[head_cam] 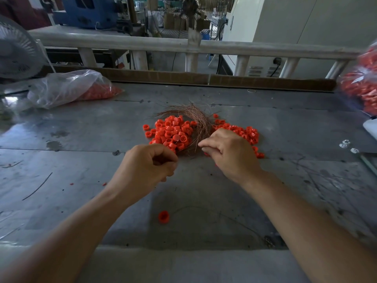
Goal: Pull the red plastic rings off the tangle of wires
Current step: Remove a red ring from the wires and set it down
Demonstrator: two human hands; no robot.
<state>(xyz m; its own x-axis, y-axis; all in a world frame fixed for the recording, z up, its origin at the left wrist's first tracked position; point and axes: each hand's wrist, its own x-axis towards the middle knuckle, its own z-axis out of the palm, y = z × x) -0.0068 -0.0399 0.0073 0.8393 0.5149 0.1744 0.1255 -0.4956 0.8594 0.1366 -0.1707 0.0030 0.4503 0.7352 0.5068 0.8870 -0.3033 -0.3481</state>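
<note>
Two bags, left bag, right bag, hold red rings.

Two hands, two bags, one wire tangle.

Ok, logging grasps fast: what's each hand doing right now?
Left hand: fingers curled; contents hidden, cannot tell.
Right hand: pinching strands of the thin copper-coloured wire tangle.
</note>
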